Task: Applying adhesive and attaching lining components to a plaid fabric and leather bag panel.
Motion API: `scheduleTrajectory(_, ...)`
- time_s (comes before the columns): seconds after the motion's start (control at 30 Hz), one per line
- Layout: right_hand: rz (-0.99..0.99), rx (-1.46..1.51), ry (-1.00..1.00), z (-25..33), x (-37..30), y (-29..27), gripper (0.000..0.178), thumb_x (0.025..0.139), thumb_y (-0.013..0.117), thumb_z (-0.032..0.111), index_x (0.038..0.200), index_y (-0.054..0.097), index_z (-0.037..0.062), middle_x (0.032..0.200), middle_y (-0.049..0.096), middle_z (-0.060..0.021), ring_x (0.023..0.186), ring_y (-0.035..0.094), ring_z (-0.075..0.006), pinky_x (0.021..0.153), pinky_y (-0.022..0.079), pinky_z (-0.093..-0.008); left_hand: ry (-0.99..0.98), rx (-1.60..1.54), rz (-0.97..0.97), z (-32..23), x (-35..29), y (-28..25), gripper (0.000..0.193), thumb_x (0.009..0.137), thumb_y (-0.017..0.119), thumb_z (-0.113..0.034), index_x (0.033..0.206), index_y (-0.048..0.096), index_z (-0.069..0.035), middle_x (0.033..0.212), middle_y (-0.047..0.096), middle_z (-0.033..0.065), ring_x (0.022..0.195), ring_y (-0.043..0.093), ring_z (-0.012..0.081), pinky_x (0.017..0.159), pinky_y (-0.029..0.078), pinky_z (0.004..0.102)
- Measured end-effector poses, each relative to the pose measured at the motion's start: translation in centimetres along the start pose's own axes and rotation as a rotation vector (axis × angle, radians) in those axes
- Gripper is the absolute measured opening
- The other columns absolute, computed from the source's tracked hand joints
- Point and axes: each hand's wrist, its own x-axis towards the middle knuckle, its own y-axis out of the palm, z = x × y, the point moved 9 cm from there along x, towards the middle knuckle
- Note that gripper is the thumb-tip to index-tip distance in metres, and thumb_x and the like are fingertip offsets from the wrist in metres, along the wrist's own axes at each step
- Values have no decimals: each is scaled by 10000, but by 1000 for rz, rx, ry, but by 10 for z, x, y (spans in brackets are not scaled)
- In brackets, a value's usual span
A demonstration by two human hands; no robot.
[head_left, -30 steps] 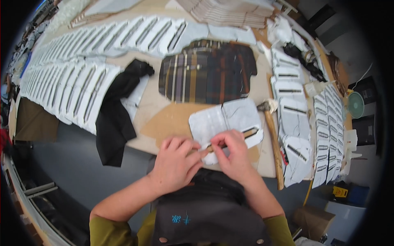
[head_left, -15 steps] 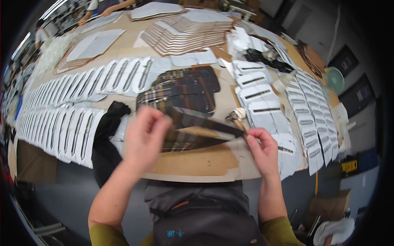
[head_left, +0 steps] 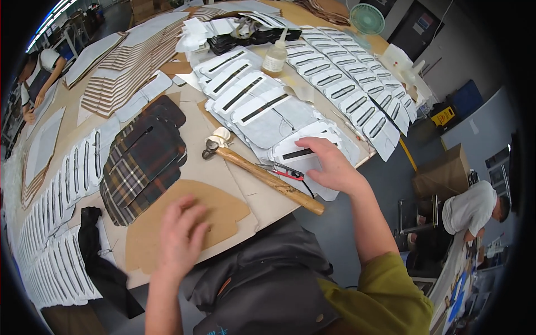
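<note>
My right hand [head_left: 334, 167] reaches over the near end of a stack of white panels, thumb and forefinger apart. Under its fingertips is a white panel [head_left: 282, 149] with a dark slot. Beside that hand lie small thread snips with red handles [head_left: 289, 172] and a wooden-handled hammer [head_left: 273, 181]. My left hand [head_left: 184, 231], somewhat blurred, hovers over or rests on a tan card template [head_left: 223, 215], its fingers loosely spread and nothing seen in them. Beyond the template lies a pile of dark plaid fabric pieces [head_left: 142, 162].
A white roll [head_left: 219, 135] sits by the hammer head. A glue bottle [head_left: 274, 58] stands among slotted white panels. Black cloth [head_left: 92, 240] hangs over the table edge at left. A green fan [head_left: 367, 21] stands at the far side. Two other people work farther off.
The view has turned to the right. The plaid piece stretched between my hands has been let go. My right hand has moved to the white panels.
</note>
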Motion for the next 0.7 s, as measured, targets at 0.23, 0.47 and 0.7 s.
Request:
scheduleTrajectory(0.23, -102, -124, 79, -43, 24, -19, 666, 689, 866, 309, 1281, 640, 104, 1285, 629, -119, 1240, 561, -335, 1057, 439, -431, 102, 42, -34, -11, -7, 25, 250, 811, 753, -13, 1058, 725, -36, 1234, 653, 120, 1129, 601, 318, 961, 464, 415)
scheduleTrajectory(0.47, 85, -193, 160, -58, 43, -28, 465, 644, 890, 352, 978, 695, 93, 1078, 673, -82, 1087, 602, -290, 940, 466, -405, 37, -14, -44, -2, -4, 25, 229, 817, 738, 7, 1044, 729, -20, 1210, 669, 116, 1129, 598, 315, 980, 469, 400)
scheduleTrajectory(0.7, -288, -61, 285, -90, 41, -79, 292, 739, 844, 263, 855, 673, 56, 811, 696, -129, 776, 666, -295, 713, 522, -385, 43, -15, -44, -3, -3, 24, 220, 821, 736, -2, 1041, 727, -20, 1196, 674, 117, 1123, 601, 315, 978, 470, 396)
